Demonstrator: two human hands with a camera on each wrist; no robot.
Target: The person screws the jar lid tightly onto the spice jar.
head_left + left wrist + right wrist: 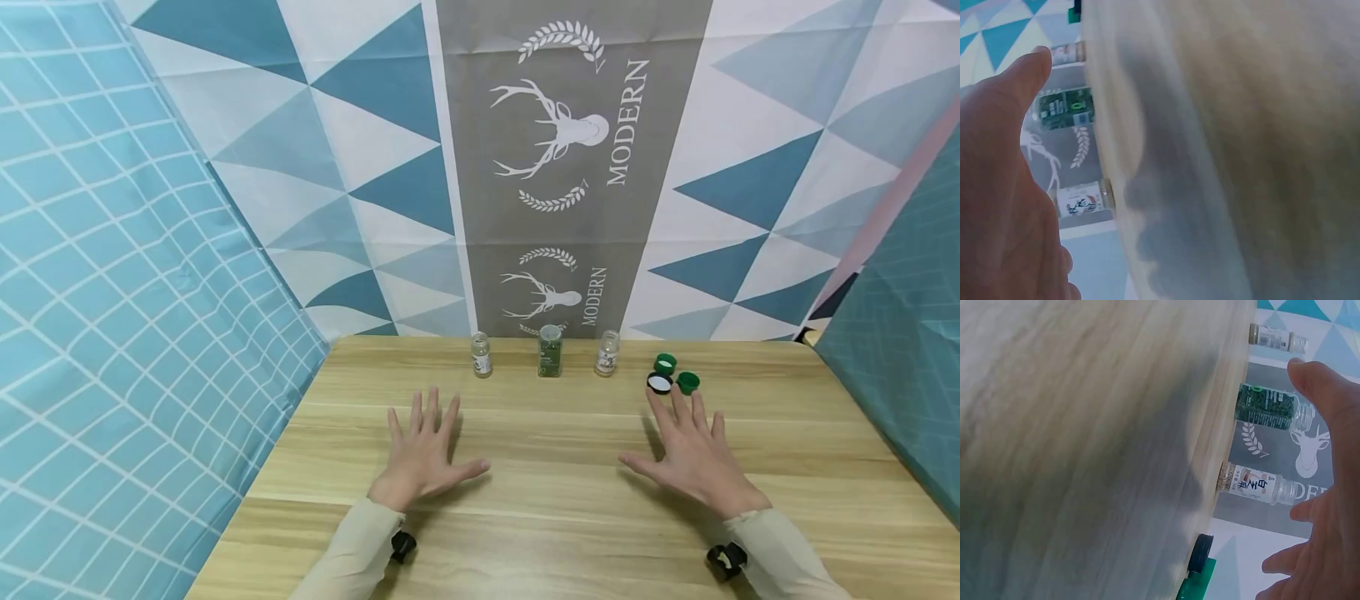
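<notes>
My left hand [422, 458] is spread flat with straight fingers over the left part of the wooden table, holding nothing. On the right my right hand [693, 462] is spread the same way, its fingertips near the caps. Three uncapped containers stand along the back edge: a small labelled glass jar [482, 356], a larger jar of green flakes [550, 353] and another small glass jar [607, 355]. In the right wrist view, that last jar [1255, 483] holds pale grains at its bottom. To their right lie a black cap [660, 383] and two green caps [664, 363], [687, 382].
A patterned cloth [570, 167] with deer prints hangs directly behind the wooden table [540, 517]. Blue gridded fabric [150, 275] borders the left side, and teal fabric [892, 350] the right. Black bands [403, 547] sit on both wrists.
</notes>
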